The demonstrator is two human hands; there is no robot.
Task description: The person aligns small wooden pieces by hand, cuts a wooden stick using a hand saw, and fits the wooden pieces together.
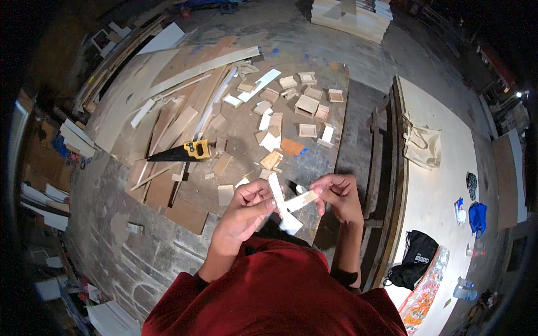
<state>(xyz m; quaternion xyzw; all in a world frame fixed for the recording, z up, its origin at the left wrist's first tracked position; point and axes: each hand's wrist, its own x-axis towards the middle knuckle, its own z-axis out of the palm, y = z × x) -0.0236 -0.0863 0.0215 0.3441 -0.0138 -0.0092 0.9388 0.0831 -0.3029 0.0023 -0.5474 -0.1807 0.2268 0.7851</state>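
In front of my chest, my left hand (250, 208) is closed on a narrow white wood strip (276, 190), which stands nearly upright. My right hand (340, 196) pinches the end of a short pale wood strip (301, 200) between thumb and fingers. The strips meet or overlap at an angle between my hands; I cannot tell whether they are joined. Just below them shows a white flat piece (290, 223), and what supports it is hidden. A small wooden block (271, 161) lies on the worktable (246, 120) beyond my hands.
Several small wooden boxes (307, 105) and offcuts cover the worktable. To the left lie a yellow-handled handsaw (193, 150) and long boards (168, 126). A pale table (434, 196) on the right holds a canvas bag (422, 144) and a black drawstring bag (414, 259).
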